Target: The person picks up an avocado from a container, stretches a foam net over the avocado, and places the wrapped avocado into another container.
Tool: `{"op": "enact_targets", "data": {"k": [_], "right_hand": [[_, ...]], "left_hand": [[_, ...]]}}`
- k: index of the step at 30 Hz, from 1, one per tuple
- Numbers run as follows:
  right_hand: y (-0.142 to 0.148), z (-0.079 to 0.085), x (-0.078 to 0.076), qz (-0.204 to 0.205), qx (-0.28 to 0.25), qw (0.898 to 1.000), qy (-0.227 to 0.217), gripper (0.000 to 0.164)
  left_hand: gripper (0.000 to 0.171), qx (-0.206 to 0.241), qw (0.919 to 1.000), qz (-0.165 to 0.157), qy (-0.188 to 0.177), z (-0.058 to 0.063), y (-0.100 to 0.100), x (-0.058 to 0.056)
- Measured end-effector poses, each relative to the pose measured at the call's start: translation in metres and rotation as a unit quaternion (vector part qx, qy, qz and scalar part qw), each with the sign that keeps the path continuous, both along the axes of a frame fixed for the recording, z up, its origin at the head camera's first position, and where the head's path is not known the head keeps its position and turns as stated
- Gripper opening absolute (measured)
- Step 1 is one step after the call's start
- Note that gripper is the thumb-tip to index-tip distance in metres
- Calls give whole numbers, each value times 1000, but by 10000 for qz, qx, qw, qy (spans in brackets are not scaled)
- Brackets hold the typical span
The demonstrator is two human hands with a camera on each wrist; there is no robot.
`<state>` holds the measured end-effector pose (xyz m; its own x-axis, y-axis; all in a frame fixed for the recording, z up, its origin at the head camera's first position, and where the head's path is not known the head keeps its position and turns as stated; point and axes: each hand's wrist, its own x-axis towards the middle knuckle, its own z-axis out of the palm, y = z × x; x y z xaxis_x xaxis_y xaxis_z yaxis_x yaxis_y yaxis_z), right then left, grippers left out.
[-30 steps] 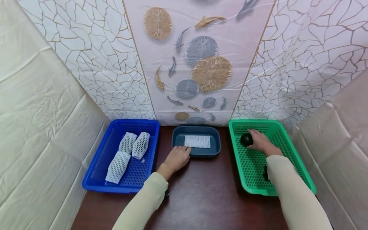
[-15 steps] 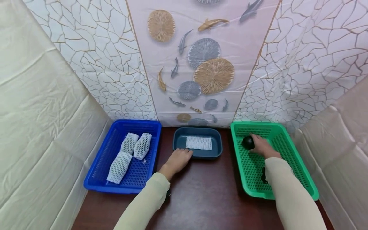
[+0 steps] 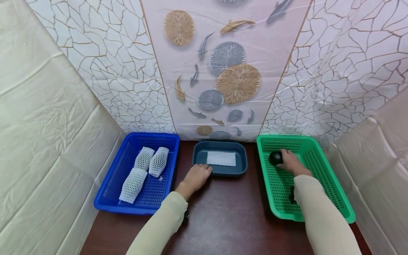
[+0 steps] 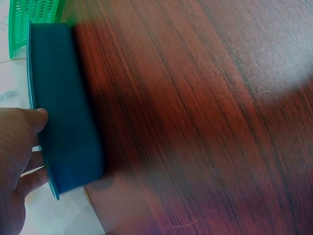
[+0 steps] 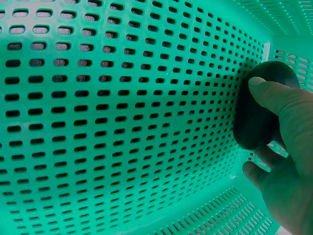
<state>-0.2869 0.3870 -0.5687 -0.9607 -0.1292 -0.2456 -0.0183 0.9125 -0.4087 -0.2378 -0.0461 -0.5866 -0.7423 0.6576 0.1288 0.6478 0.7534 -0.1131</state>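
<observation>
In the head view, my right hand (image 3: pixel 291 163) is inside the green basket (image 3: pixel 271 198), holding a smooth black rounded thing (image 3: pixel 275 158) near the far left corner. The right wrist view shows this dark thing (image 5: pixel 259 115) as longish, with the thumb on one side and fingers on the other; its kind is unclear. My left hand (image 3: pixel 195 178) pinches the near left rim of a small dark teal tray (image 3: pixel 220 173). From the left wrist, the thumb is on the tray's (image 4: pixel 66 107) outer side and fingers pass behind the rim. A white foam net (image 3: pixel 221 158) lies flat in the tray.
A blue basket (image 3: pixel 105 196) at left holds three white net-covered things (image 3: pixel 133 186). Another dark thing (image 3: pixel 292 195) lies in the green basket, partly hidden by the right sleeve. Everything stands on a dark wooden table (image 3: pixel 232 219) with cloth walls around it.
The head view has shifted slightly. My right hand and the black thing stay almost in the same spot in the green basket, and my left hand keeps its place at the tray.
</observation>
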Motion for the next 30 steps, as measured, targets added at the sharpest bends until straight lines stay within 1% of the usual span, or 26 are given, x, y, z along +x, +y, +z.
{"op": "enact_targets", "data": {"k": [7, 12, 15, 19, 22, 24, 30], "right_hand": [[-1, -3, -1, -109, -426, 9990, -107, 76], [-1, -2, 2, -21, -331, 9993, -173, 83], [0, -1, 5, 60, -252, 9996, -98, 84], [2, 0, 7, 97, -372, 9992, 126, 78], [2, 3, 7, 96, -460, 9985, 278, 75], [1, 6, 7, 92, -469, 9983, 331, 76], [-4, 19, 7, 88, -475, 9983, 334, 78]], "left_hand": [[20, -125, 9999, -18, 23, -1, -2, -1], [22, -143, 9999, 2, -63, -1, -2, -1], [22, -100, 9999, 15, -107, -1, -1, -2], [23, -60, 9999, 33, -138, -1, -1, -2], [23, -44, 9999, 54, -135, 0, -1, -2], [23, -21, 9999, 60, -128, 0, -1, -2], [23, -29, 9999, 72, -76, -2, -1, -4]]}}
